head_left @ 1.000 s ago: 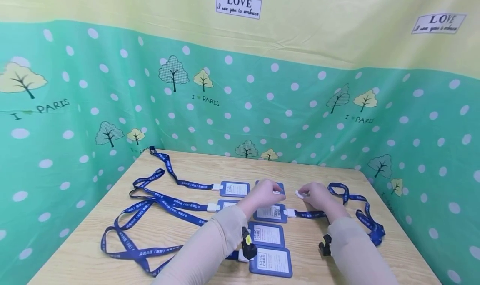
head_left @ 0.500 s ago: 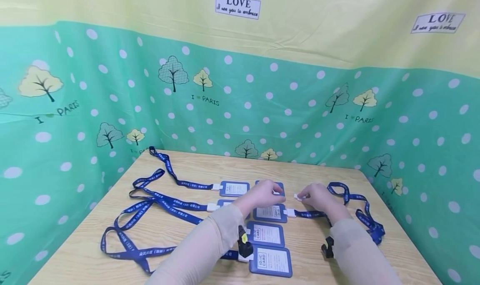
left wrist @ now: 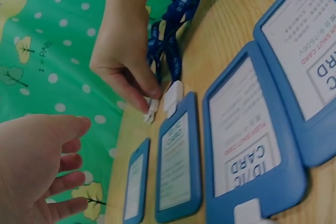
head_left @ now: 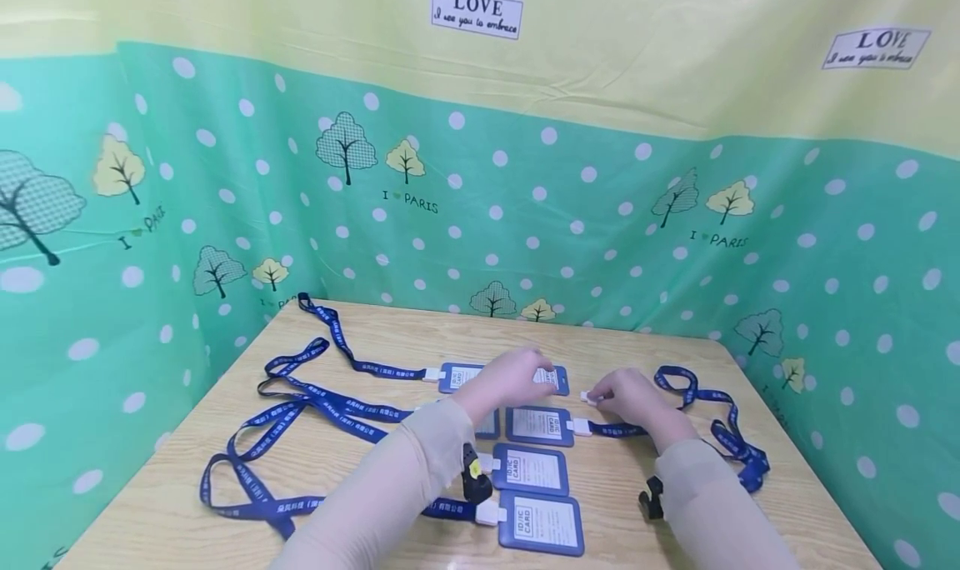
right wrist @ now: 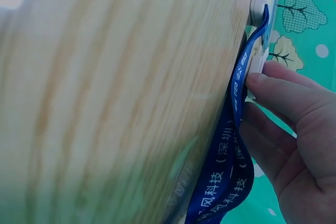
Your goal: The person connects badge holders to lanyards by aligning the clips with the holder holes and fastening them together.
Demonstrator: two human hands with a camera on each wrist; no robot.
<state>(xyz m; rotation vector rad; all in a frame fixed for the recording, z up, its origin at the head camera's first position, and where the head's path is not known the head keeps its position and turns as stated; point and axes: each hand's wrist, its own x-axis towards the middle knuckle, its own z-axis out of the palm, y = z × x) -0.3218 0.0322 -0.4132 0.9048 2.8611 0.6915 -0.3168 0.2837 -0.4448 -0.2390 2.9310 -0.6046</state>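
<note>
My right hand [head_left: 630, 393] pinches the white plastic clip [left wrist: 151, 110] of a blue lanyard [right wrist: 231, 166] between thumb and fingertips. Just left of that clip, in the head view, lies a blue ID card holder [head_left: 558, 379] in the far row, with no clip on it in the left wrist view. My left hand [head_left: 510, 378] hovers over this holder and partly covers it. Its fingers are loosely bent and hold nothing in the left wrist view. Nearer lies another card holder [head_left: 534, 426], joined by a white clip [head_left: 580, 427] to a lanyard running right beneath my right hand.
More card holders with lanyards lie on the wooden table [head_left: 630, 512]: one at the far left [head_left: 459, 377], two in front [head_left: 531, 470]. Blue straps [head_left: 277, 503] loop across the left side, others [head_left: 738, 445] bunch at right. A green dotted curtain [head_left: 480, 187] stands behind.
My left hand has lifted slightly and shifted left, showing more of the far holder. My right hand has brought the clip a little left and toward me.
</note>
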